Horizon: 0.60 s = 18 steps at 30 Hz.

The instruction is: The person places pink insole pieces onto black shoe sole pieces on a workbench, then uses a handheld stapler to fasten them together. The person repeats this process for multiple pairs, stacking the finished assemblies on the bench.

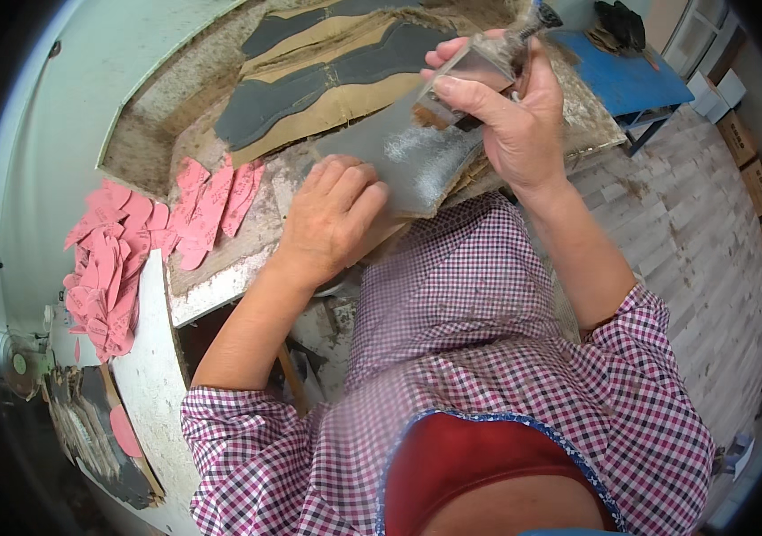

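My right hand (528,121) is closed around a clear, boxy hand tool (479,70) with a brown lower edge and a dark knobbed end; its exact kind I cannot make out. The tool is held just above a grey cut piece (376,147), which has a whitish, shiny patch near its right side. My left hand (332,210) has its fingers curled at the near left edge of that piece, and its thumb is hidden. Brownish layers show beneath the piece along its near edge. Farther back, dark grey shaped pieces (287,107) lie on tan backing sheets.
Pink cut pieces (108,268) are heaped at the worktable's left, some beside my left hand. A raised board (144,134) edges the stained table. More dark pieces (95,429) lie at lower left. A blue table (617,76) and cardboard boxes (756,183) stand to the right.
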{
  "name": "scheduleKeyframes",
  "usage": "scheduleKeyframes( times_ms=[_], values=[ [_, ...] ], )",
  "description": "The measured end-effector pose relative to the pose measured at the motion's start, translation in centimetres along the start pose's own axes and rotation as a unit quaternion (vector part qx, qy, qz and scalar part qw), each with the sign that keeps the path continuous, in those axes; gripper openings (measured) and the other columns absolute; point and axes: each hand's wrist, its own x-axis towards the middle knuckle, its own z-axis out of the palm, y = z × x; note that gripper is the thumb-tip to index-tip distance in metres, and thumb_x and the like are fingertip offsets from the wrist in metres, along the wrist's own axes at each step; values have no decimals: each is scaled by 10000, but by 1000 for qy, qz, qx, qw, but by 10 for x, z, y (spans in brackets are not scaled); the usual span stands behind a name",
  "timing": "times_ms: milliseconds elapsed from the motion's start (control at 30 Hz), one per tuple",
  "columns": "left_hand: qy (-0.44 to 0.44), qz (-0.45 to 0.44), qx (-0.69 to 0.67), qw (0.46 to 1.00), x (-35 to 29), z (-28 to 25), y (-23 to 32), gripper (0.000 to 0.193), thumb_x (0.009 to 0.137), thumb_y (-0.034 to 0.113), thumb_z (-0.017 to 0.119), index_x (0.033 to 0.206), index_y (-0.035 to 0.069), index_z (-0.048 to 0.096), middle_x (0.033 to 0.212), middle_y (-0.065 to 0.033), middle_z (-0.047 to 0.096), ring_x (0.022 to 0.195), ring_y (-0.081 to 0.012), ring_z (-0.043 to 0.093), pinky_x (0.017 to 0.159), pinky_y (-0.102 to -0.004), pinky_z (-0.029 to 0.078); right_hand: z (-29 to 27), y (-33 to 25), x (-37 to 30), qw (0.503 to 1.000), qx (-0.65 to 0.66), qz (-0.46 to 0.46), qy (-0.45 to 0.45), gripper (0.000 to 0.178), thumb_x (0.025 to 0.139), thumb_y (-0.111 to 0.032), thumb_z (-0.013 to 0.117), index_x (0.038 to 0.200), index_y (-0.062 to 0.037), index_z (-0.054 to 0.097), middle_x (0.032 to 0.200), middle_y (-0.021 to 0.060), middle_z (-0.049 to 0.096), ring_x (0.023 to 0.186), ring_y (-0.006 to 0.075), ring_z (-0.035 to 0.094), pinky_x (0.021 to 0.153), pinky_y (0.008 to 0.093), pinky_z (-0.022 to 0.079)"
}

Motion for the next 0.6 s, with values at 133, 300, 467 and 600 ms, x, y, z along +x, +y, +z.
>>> scheduleKeyframes(
  times_ms=[133, 300, 467, 600],
  values=[
    [-7, -1, 10, 1000, -8, 4, 0, 283, 626, -11, 643, 905, 26, 610, 958, -105, 591, 937, -294, 601, 783, -400, 504, -11, 3, 15, 998, -69, -4, 9, 320, 838, 17, 698, 1103, -18, 522, 1073, 140, 673, 1020, 244, 678, 899, 376, 569],
    [0, -1, 7, 1000, -12, 10, -1, 284, 636, -13, 646, 914, 31, 609, 976, -104, 589, 956, -291, 595, 796, -405, 496, -80, 22, 45, 973, -205, -60, 86, 376, 803, -75, 767, 1094, -15, 535, 1041, 92, 683, 958, 175, 670, 853, 319, 558],
    [14, -32, -14, 999, -13, 11, -1, 413, 613, -51, 629, 1017, 31, 628, 1052, -119, 612, 1025, -322, 598, 855, -409, 500, -108, 17, 38, 979, -122, -94, 131, 361, 811, -16, 752, 1099, -11, 533, 1038, 107, 677, 958, 189, 668, 868, 331, 556],
    [-3, -105, -9, 994, -14, 13, -3, 537, 647, -93, 617, 1164, 48, 628, 1125, -146, 646, 1072, -359, 617, 907, -410, 503, -105, 6, 15, 989, 14, -35, 144, 266, 843, 74, 634, 1090, 48, 537, 1034, 169, 660, 1000, 281, 664, 917, 458, 576]
  ],
)
